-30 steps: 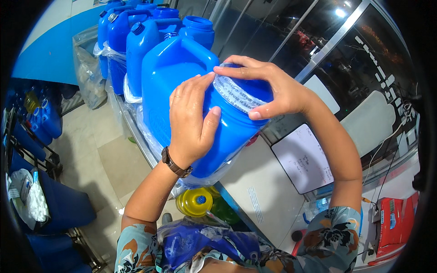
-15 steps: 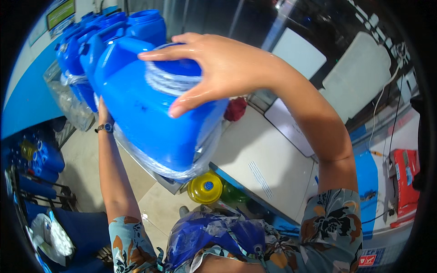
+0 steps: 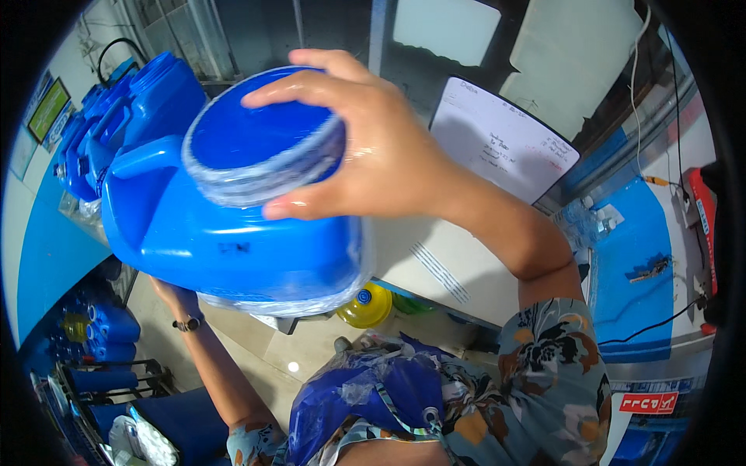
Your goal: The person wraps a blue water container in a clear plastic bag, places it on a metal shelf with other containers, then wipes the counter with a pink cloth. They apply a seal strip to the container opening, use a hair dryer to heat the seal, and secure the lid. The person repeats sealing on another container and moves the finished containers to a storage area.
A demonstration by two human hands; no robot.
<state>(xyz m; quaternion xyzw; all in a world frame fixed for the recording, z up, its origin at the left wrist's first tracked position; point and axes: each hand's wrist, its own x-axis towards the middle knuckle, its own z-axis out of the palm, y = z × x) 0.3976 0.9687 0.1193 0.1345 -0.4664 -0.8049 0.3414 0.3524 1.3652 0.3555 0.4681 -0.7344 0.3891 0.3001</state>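
A large blue water jug (image 3: 233, 260) is in front of me, slightly tilted, its lower part wrapped in clear plastic. Its wide blue cap (image 3: 233, 124) has a band of clear wrap round the edge. My wet right hand (image 3: 365, 147) grips the cap from the right, thumb at the near side and fingers over the top. Below the jug's left side is my left hand (image 3: 169, 293), held against its underside; its fingers are hidden by the jug. The jug's moulded handle (image 3: 148, 158) is on the left, with neither hand on it.
More blue jugs (image 3: 163, 89) stand at the far left. A white counter (image 3: 458, 260) runs to the right, with a written whiteboard (image 3: 505, 136) behind it. Beneath the counter edge is a yellow bottle (image 3: 369, 305). Keys (image 3: 651, 268) lie on the blue surface at right.
The jug has come nearer and more upright, and its cap is now in full view. Both hands have moved with it. My view has turned, so the other jugs appear lower and further left.
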